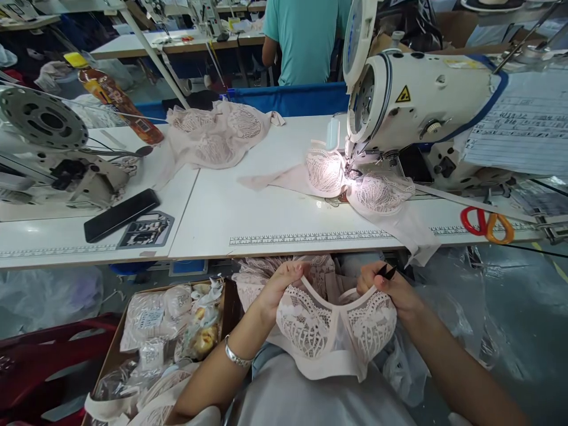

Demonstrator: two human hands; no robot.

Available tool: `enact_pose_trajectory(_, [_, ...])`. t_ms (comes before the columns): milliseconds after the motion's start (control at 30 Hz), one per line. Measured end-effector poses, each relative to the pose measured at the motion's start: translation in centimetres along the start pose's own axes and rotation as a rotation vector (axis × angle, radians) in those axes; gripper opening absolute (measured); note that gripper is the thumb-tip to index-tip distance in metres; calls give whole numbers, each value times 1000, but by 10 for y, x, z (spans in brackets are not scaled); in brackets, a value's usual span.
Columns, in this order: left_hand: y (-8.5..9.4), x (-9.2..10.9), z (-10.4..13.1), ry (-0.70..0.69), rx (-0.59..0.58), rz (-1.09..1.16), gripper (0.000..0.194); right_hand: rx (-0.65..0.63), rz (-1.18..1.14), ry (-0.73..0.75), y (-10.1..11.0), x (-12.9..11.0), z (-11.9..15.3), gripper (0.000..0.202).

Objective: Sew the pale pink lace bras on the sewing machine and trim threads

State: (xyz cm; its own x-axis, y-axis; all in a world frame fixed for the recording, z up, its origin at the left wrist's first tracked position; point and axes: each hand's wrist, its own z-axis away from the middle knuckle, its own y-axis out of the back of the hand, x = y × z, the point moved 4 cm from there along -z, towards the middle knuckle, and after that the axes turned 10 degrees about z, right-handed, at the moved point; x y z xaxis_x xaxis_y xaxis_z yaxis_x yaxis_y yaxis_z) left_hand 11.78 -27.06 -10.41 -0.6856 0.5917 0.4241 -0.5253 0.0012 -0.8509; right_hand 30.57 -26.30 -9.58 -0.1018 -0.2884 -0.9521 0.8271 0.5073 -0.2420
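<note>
A pale pink lace bra (331, 337) is stretched between my two hands above my lap. My left hand (279, 290) is closed on the top edge of one cup. With my right hand (393, 290) I pinch the top edge of the other cup, and two black pointed tips (387, 272), like those of thread snips, stick out from that fist. More pink lace pieces (261, 275) lie behind the bra, under the table edge. On the table, another bra (381, 192) sits beneath the lit needle area of the sewing machine (399, 100).
Pink bras (217, 136) are piled at the table's back. A phone (122, 216), a tilted drink bottle (119, 103) and a second machine (48, 148) are left; scissors (486, 225) lie right. A box (228, 305) of lace parts stands by my left arm. Someone in teal (306, 41) sits ahead.
</note>
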Motion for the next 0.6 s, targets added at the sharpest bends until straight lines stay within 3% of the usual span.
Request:
enact_pose_trajectory(100, [0,1,1,2,-7,-6,70,-8,86,-9,7,-2,2,68])
enact_pose_trajectory(200, [-6,2,0,16,-28,-37,69,-71,336,34,15,-13,3,61])
enact_pose_trajectory(300, [-17,-2,-8,75,-77,-81,66,-191,682,61,11,-28,3,45])
enact_pose_trajectory(400, [-30,-3,-22,80,-105,-174,59,-373,830,131,-5,-44,9,30])
enact_pose_trajectory(467, [-40,8,-27,-64,-92,-355,49,-434,824,210,-11,-56,20,33])
enact_pose_trajectory(500, [-46,17,-27,-204,-70,-477,41,-419,798,239,-9,-62,28,37])
enact_pose_trajectory(600, [-66,46,-5,-705,17,-826,16,-158,705,224,9,-77,50,50])
